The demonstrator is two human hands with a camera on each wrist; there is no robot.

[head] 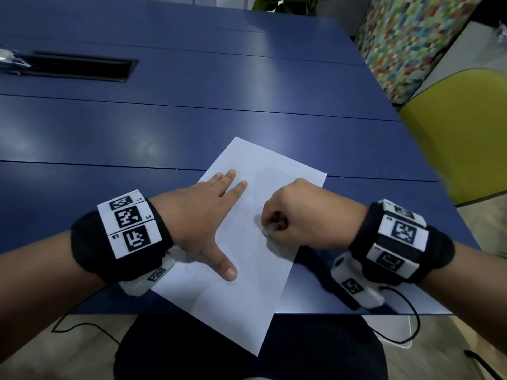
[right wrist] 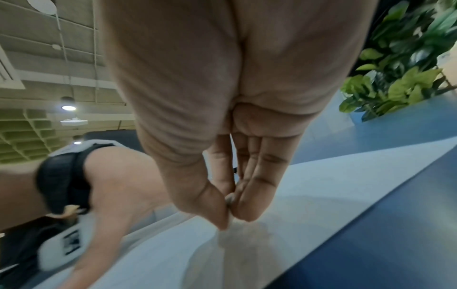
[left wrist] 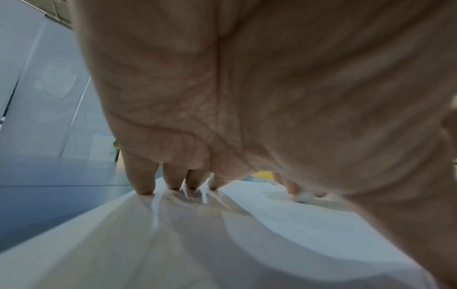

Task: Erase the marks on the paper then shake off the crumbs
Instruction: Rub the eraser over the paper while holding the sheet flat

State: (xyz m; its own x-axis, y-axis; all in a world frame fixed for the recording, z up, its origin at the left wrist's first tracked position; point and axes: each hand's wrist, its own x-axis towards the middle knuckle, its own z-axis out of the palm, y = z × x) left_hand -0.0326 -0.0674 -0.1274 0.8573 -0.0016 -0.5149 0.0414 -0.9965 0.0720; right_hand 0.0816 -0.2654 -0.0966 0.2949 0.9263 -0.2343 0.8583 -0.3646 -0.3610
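Observation:
A white sheet of paper (head: pixel 247 297) lies at an angle on the blue table (head: pixel 164 127), its near corner hanging over the front edge. My left hand (head: pixel 197 215) lies flat on the sheet's left part, fingers straight and spread; its fingertips (left wrist: pixel 144 189) press the paper (left wrist: pixel 247 234). My right hand (head: pixel 290 218) is curled at the sheet's middle right and pinches a small white eraser (head: pixel 267 230) against the paper. In the right wrist view the thumb and fingers close on the eraser (right wrist: pixel 230 222), touching the sheet (right wrist: pixel 309 219). Marks on the paper are too faint to make out.
A black cable slot (head: pixel 82 68) is set in the table at the far left. A yellow chair (head: pixel 461 133) stands at the right, beyond the table's corner. Green plants (right wrist: pixel 400 64) stand past the far end. Thin black cables hang below the front edge.

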